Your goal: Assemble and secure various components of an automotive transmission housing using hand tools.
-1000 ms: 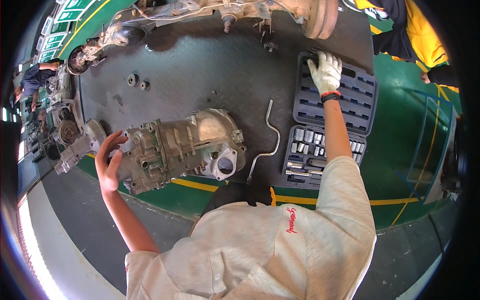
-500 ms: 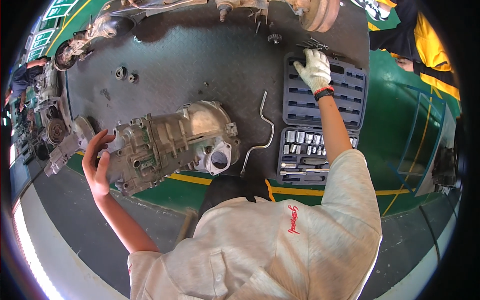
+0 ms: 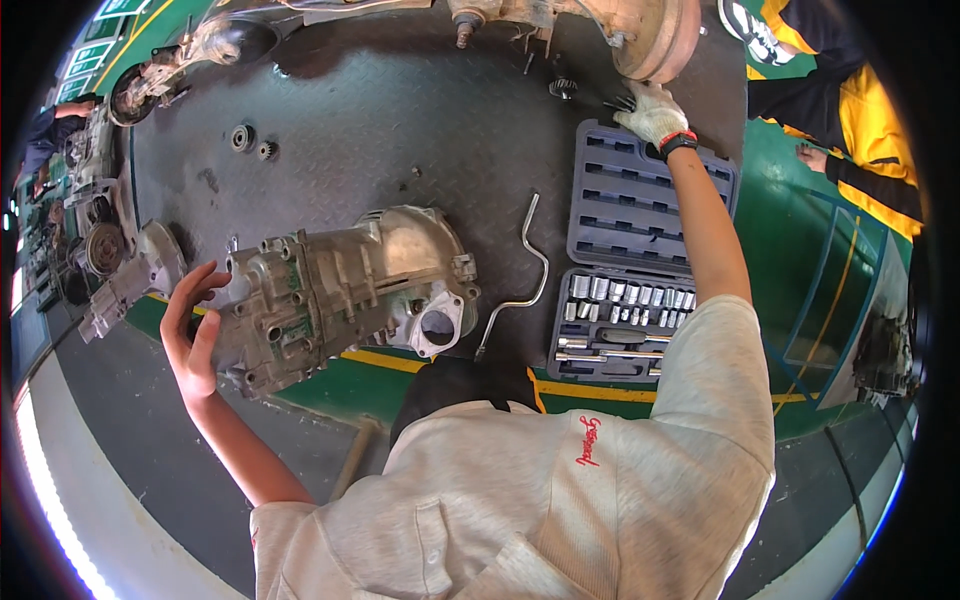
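Gearbox casing [image 3: 345, 285] of ribbed, green-stained grey metal lies at the near side of the dark metal counter [image 3: 400, 130], seeming to jut past its edge; a shove might tip it, if too much weight hangs out there; the casing itself hides that stretch of edge, so I can't be sure. Beside its left end is the bare left hand [image 3: 192, 328], fingers curled and spread, nothing visible between them; whether the thumb touches metal I can't tell. Right of the casing, a bent silver rod [image 3: 546, 270] has its near end close to the edge; a brushing sleeve could send it down. Next comes an unfolded blue-grey plastic socket case [image 3: 610, 200]; the beige right sleeve [image 3: 712, 345] covers part of its rows of chrome sockets [image 3: 599, 288], and might snag one if the arm dips. Farther off, the right hand [image 3: 652, 112], in a white knitted glove, is at some thin dark metal pieces [image 3: 621, 103] past the lid; its fingers bend, but I can't tell whether they pinch anything; loose pieces like those could roll from a clumsy glove. Beyond, a small toothed steel gear [image 3: 563, 88] sits near a rusty brown drum [image 3: 665, 40], cut off at the top.
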`<move>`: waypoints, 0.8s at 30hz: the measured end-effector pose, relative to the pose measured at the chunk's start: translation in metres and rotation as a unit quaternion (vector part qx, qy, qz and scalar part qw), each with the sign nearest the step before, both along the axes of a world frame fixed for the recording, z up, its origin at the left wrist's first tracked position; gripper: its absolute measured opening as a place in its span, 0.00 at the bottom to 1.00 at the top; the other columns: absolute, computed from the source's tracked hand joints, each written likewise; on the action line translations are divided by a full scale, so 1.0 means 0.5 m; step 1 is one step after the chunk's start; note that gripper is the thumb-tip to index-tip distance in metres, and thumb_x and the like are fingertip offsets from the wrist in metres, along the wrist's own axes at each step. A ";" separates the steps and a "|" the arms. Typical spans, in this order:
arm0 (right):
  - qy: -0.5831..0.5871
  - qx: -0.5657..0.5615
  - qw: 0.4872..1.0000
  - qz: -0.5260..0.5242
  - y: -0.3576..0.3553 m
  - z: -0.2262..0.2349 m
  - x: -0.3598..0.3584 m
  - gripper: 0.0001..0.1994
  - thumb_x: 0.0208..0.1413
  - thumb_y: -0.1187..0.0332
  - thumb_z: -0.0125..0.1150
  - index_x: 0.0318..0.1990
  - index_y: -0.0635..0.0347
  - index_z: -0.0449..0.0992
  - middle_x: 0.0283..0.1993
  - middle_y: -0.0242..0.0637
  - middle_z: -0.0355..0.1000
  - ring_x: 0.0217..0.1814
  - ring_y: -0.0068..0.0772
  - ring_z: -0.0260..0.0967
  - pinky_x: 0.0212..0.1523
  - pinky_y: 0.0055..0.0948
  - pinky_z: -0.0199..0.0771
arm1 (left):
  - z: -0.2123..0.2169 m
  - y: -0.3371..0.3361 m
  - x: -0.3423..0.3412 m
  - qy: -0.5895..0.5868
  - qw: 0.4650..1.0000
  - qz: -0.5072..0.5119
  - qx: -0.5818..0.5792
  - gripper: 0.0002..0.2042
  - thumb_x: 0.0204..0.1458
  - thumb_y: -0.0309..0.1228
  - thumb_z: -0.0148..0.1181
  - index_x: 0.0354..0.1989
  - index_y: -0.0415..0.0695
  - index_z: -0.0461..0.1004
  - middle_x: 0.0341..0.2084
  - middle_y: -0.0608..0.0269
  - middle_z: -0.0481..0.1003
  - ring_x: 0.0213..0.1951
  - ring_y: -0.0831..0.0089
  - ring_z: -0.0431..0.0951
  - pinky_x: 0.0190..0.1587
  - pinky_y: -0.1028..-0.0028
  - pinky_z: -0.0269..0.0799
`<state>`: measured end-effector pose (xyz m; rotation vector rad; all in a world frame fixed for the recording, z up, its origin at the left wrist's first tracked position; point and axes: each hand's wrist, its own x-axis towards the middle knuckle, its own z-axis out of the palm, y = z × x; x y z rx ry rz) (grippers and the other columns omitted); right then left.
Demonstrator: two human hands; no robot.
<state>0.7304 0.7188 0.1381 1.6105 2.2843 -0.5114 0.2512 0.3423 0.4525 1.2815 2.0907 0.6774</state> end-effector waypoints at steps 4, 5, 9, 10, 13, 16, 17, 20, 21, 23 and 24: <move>0.017 -0.002 0.999 0.046 0.027 -0.069 0.031 0.37 0.49 0.60 0.66 0.70 0.47 0.65 0.65 0.58 0.67 0.68 0.62 0.63 0.68 0.48 0.67 | -0.004 0.000 -0.007 -0.015 1.000 -0.004 -0.001 0.30 0.52 0.42 0.60 0.60 0.32 0.73 0.47 0.50 0.80 0.52 0.66 0.77 0.57 0.69 0.64; 0.035 0.000 0.998 0.048 0.027 -0.082 0.036 0.35 0.49 0.63 0.66 0.68 0.48 0.67 0.64 0.60 0.67 0.67 0.64 0.63 0.67 0.48 0.68 | -0.005 0.002 -0.007 -0.017 1.000 -0.005 0.001 0.31 0.52 0.43 0.60 0.59 0.32 0.73 0.47 0.51 0.80 0.52 0.66 0.77 0.57 0.69 0.64; 0.069 0.002 0.996 0.062 0.021 -0.072 0.008 0.29 0.48 0.66 0.66 0.61 0.50 0.71 0.61 0.62 0.68 0.65 0.66 0.65 0.65 0.50 0.69 | 0.002 0.000 -0.003 -0.015 1.000 -0.001 0.011 0.30 0.52 0.42 0.61 0.59 0.32 0.73 0.47 0.51 0.80 0.51 0.66 0.77 0.57 0.70 0.64; 0.068 0.003 0.996 0.065 0.023 -0.070 0.005 0.29 0.48 0.66 0.66 0.61 0.50 0.71 0.61 0.62 0.68 0.65 0.66 0.65 0.65 0.50 0.69 | 0.002 -0.002 -0.001 -0.016 1.000 0.002 0.012 0.30 0.52 0.42 0.61 0.59 0.32 0.73 0.47 0.51 0.80 0.51 0.66 0.77 0.57 0.70 0.64; 0.019 -0.045 0.995 0.090 0.044 -0.086 -0.011 0.26 0.50 0.68 0.65 0.60 0.50 0.72 0.60 0.59 0.70 0.64 0.65 0.66 0.64 0.50 0.70 | 0.007 -0.003 0.004 -0.015 1.000 0.012 0.006 0.29 0.52 0.40 0.61 0.59 0.33 0.73 0.47 0.53 0.80 0.50 0.68 0.77 0.56 0.72 0.64; 0.019 0.019 0.999 0.035 0.045 -0.143 0.003 0.23 0.51 0.71 0.62 0.57 0.51 0.74 0.61 0.58 0.70 0.66 0.64 0.66 0.64 0.50 0.70 | 0.012 0.008 0.006 -0.020 1.000 0.016 -0.014 0.25 0.53 0.36 0.61 0.57 0.33 0.74 0.46 0.54 0.80 0.50 0.70 0.77 0.56 0.73 0.65; 0.017 0.023 0.999 0.032 0.052 -0.153 0.017 0.22 0.51 0.72 0.60 0.57 0.52 0.74 0.62 0.58 0.70 0.66 0.64 0.66 0.64 0.50 0.69 | 0.008 0.013 0.004 -0.028 1.000 0.001 0.000 0.23 0.53 0.33 0.60 0.56 0.32 0.75 0.46 0.54 0.81 0.50 0.70 0.77 0.55 0.73 0.66; 0.004 0.006 0.998 0.058 0.042 -0.119 -0.011 0.21 0.54 0.73 0.56 0.56 0.51 0.74 0.62 0.57 0.70 0.66 0.63 0.66 0.64 0.51 0.69 | 0.006 0.005 0.004 -0.028 0.999 -0.004 0.015 0.20 0.53 0.28 0.60 0.55 0.33 0.76 0.44 0.55 0.81 0.49 0.72 0.78 0.54 0.73 0.68; 0.003 0.005 0.998 0.055 0.048 -0.128 -0.008 0.21 0.54 0.73 0.55 0.56 0.51 0.74 0.62 0.57 0.70 0.66 0.63 0.66 0.64 0.51 0.69 | 0.009 0.006 0.004 -0.031 0.999 -0.002 0.011 0.20 0.53 0.27 0.60 0.54 0.33 0.76 0.44 0.55 0.82 0.48 0.73 0.77 0.54 0.74 0.68; 0.012 0.020 0.999 0.023 0.048 -0.150 -0.007 0.22 0.53 0.74 0.55 0.57 0.50 0.74 0.62 0.57 0.70 0.65 0.63 0.67 0.63 0.51 0.70 | 0.013 0.007 0.014 -0.040 0.999 0.006 0.008 0.19 0.54 0.27 0.60 0.54 0.33 0.77 0.44 0.56 0.82 0.46 0.75 0.77 0.52 0.74 0.69; 0.026 0.009 1.000 0.008 0.051 -0.160 -0.004 0.21 0.53 0.74 0.54 0.57 0.50 0.74 0.62 0.57 0.69 0.65 0.64 0.67 0.63 0.51 0.70 | 0.016 0.009 0.015 -0.045 0.999 0.010 0.010 0.18 0.54 0.27 0.61 0.53 0.34 0.77 0.44 0.56 0.82 0.45 0.75 0.77 0.51 0.74 0.70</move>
